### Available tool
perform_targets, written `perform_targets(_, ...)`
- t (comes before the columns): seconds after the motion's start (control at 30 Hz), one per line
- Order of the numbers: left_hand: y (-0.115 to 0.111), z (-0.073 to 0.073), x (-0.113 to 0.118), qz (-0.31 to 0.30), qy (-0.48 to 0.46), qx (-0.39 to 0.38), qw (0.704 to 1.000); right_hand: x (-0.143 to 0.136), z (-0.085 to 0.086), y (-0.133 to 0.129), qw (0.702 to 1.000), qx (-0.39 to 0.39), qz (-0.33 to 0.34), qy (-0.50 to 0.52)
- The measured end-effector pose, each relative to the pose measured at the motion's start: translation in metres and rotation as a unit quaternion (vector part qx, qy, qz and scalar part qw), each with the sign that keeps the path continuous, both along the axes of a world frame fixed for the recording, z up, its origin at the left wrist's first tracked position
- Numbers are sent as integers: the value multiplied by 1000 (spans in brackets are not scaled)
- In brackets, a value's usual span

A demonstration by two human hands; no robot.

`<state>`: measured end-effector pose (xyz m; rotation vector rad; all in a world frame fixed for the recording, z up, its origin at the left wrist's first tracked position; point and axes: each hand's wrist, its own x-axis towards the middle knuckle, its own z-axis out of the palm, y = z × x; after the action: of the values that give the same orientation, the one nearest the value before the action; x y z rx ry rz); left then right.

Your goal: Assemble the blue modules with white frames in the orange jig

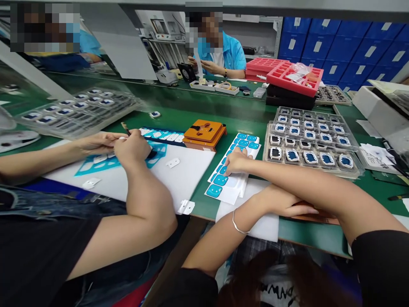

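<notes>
My forearms cross at the table's front edge. My right hand (238,162) lies over a white sheet of blue stickers (214,190), its fingers curled and pressed together at one blue sticker (221,179). Beneath my right forearm, my left hand (286,204) stretches to the right with its fingers extended. Those fingers rest by an orange-brown flat piece (322,218), which my arm mostly covers. A white foam sheet (263,228) lies under my left wrist, partly hidden.
Clear trays of watch-like cases (309,158) stand to the right. An orange fixture (204,130) sits behind the sheet. On the left, a co-worker's hands (132,147) work over white foam (191,170). Red trays (295,79) and another person (234,51) are across the table.
</notes>
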<state>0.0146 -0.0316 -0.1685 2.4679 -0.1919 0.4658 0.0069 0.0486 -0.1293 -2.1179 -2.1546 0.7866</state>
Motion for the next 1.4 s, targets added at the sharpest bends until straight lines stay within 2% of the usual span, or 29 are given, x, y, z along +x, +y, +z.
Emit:
perform_targets(0.2,-1,5,-3,-2,-5,-14,1000,-8,1,-1,1000,-12,-14,20)
perform_targets(0.3,-2,4,-3,7,5,18,1000,-7,10,-6,998,2,9,57)
perform_targets(0.4,-1,3,-4,43,35,83,995,8,24,-19,991,44,45,114)
perform_targets(0.5,0,2,-5,64,1,139,988,48,33,-46,972,138,99,159)
perform_targets(0.57,0,1,-5,71,-71,164,981,87,31,-72,939,264,133,177)
perform_targets(0.6,0,1,-5,72,-112,176,975,109,27,-87,917,326,124,194)
perform_targets(0.67,-1,3,-4,65,-185,195,961,150,15,-116,881,409,62,228)
perform_targets(0.73,-2,6,-3,54,-247,198,947,185,1,-141,864,414,9,287)
perform_targets(0.83,-5,9,-2,66,-324,166,929,215,-17,-164,849,414,37,327)
perform_targets(0.93,-4,9,-2,123,-345,135,921,223,-24,-174,852,427,109,282)
perform_targets(1.03,-2,9,-2,166,-314,125,926,224,-23,-177,854,432,152,248)
perform_targets(1.27,-1,8,-2,132,-219,172,951,226,-21,-181,857,425,204,207)
perform_targets(1.4,-1,7,-2,124,-189,170,959,224,-21,-181,860,425,212,185)
